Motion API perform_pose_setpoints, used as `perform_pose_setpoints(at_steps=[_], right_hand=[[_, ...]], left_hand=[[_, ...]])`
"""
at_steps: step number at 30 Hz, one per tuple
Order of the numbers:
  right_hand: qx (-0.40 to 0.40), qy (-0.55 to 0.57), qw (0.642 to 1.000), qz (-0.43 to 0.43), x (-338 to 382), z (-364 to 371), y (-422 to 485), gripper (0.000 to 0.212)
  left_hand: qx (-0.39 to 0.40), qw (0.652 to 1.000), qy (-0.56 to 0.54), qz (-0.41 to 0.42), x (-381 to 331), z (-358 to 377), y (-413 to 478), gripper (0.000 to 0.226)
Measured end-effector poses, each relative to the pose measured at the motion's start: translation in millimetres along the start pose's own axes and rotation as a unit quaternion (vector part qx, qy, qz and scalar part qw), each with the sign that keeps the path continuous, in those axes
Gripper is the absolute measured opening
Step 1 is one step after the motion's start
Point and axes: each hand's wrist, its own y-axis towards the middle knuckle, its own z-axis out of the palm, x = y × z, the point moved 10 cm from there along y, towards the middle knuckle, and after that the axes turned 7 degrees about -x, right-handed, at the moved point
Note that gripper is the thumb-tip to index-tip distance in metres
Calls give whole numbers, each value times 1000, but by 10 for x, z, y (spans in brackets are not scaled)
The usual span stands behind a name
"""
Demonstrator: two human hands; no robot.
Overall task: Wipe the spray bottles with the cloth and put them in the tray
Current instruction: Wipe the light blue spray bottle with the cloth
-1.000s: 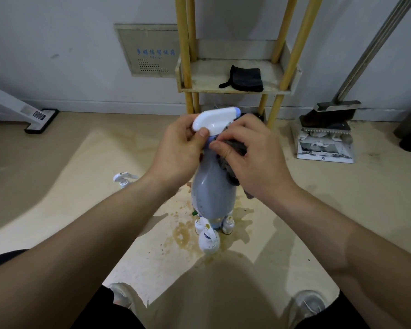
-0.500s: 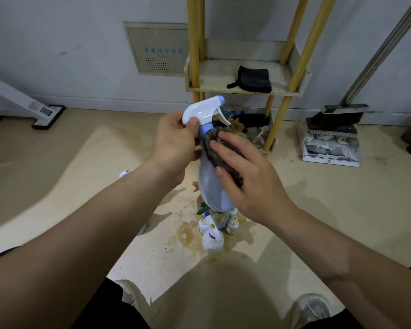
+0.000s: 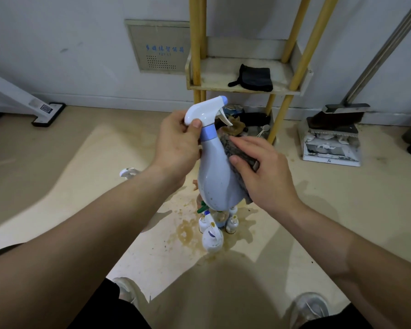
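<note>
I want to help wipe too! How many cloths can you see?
2. The right hand holds a grey cloth against the spray bottle; a black cloth lies on the yellow shelf. The clutter under the shelf may hide more.

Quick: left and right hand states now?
Left hand: grips the spray bottle by its top.
Right hand: holds the grey cloth against the bottle.
</note>
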Motion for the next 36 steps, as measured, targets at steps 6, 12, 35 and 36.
perform_pose_setpoints(at_steps=[6, 12, 35, 36], right_hand=[[-4, -106, 969, -225, 546, 74, -213, 37], [55, -82, 975, -201, 391, 153, -287, 37], [140, -108, 960, -216, 361, 318, -328, 36], [139, -95, 967, -193, 304, 279, -290, 35]], left_hand=[[-26, 1000, -9, 2, -80, -56, 34, 20], [-39, 999, -11, -4, -154, -138, 83, 17], [-43, 996, -69, -30, -32, -205, 139, 15], [-42, 996, -69, -29, -36, -210, 140, 15]])
